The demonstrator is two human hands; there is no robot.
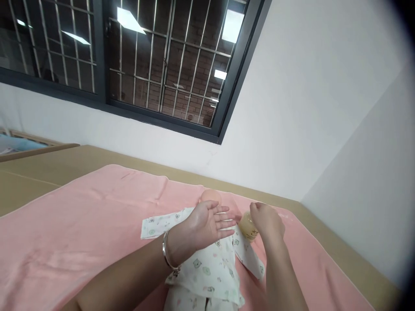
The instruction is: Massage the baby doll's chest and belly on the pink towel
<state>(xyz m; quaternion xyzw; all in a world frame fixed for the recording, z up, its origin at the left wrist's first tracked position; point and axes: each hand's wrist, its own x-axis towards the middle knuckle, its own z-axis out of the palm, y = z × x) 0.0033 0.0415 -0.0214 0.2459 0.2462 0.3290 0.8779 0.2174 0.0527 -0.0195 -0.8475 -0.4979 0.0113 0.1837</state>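
Observation:
My left hand (209,224) is turned palm up with its fingers stretched out; a silver bangle circles the wrist. It is over the chest of a doll (207,276) dressed in a white printed top and trousers. Behind that hand, only a peach-coloured part of the doll's head (211,196) shows. My right hand (267,220) is closed on a see-through bottle (248,226) with yellowish colour and printed marks. The bottle is tilted, its upper end towards my left fingers; that end is partly hidden. One doll sleeve (249,255) lies below the bottle.
A pink blanket (81,224) lies under the doll on a tan surface (58,168). White walls (292,95) rise behind and at the right. A dark-framed window (168,65) with metal bars is above. Far left stands a wooden-edged crib-like frame (39,151) with blue cloth.

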